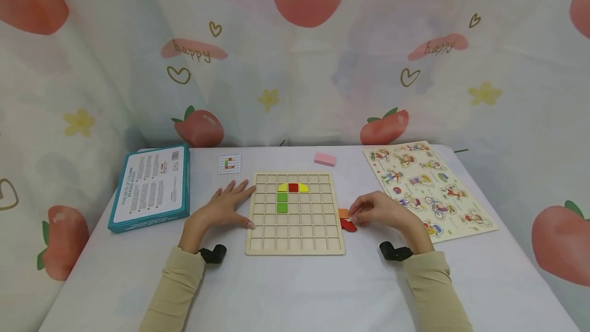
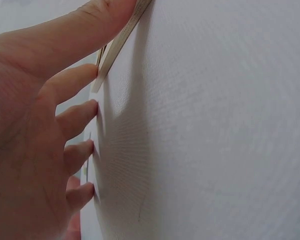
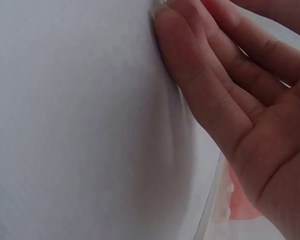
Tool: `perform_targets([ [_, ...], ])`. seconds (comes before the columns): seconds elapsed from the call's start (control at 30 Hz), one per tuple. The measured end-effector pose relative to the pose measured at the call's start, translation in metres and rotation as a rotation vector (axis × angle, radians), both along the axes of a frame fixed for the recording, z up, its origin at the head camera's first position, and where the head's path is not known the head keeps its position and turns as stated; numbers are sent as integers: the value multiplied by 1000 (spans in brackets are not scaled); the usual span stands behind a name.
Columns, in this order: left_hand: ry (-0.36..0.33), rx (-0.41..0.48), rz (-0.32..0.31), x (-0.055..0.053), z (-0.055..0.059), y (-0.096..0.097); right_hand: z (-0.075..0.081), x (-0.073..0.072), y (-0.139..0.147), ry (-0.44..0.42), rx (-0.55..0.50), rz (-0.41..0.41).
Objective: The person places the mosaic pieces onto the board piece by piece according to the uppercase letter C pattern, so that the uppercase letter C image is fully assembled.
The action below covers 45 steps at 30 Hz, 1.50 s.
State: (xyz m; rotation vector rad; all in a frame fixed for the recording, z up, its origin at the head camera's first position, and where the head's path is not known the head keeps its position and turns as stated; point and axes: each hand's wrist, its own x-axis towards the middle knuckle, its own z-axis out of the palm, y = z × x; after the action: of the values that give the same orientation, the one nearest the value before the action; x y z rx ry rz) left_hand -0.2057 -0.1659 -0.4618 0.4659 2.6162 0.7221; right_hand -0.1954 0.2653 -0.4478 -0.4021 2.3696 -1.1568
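A wooden grid board lies flat on the white table. In its upper cells are green squares, a red square and yellow curved pieces. My left hand rests with spread fingers at the board's left edge; in the left wrist view, the thumb touches that edge. Beside the right edge, my right hand pinches a red curved piece between thumb and fingers. An orange piece lies next to these fingertips. The right wrist view mostly hides the pinch.
A small pattern card and a pink block lie behind the board. To the left is a teal-edged box. A picture puzzle board lies at the right, close to my right forearm. A printed curtain hangs behind the table.
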Motion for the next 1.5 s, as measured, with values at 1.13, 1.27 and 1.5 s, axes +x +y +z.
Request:
perform_targets([
  [1.13, -8, -1, 7, -1, -1, 1, -3, 0, -8, 63, 58, 0],
  [1.27, -7, 3, 9, -1, 0, 2, -2, 0, -8, 78, -8, -15],
  [1.5, -11, -4, 10, 1, 1, 1, -3, 0, -15, 77, -126, -115],
])
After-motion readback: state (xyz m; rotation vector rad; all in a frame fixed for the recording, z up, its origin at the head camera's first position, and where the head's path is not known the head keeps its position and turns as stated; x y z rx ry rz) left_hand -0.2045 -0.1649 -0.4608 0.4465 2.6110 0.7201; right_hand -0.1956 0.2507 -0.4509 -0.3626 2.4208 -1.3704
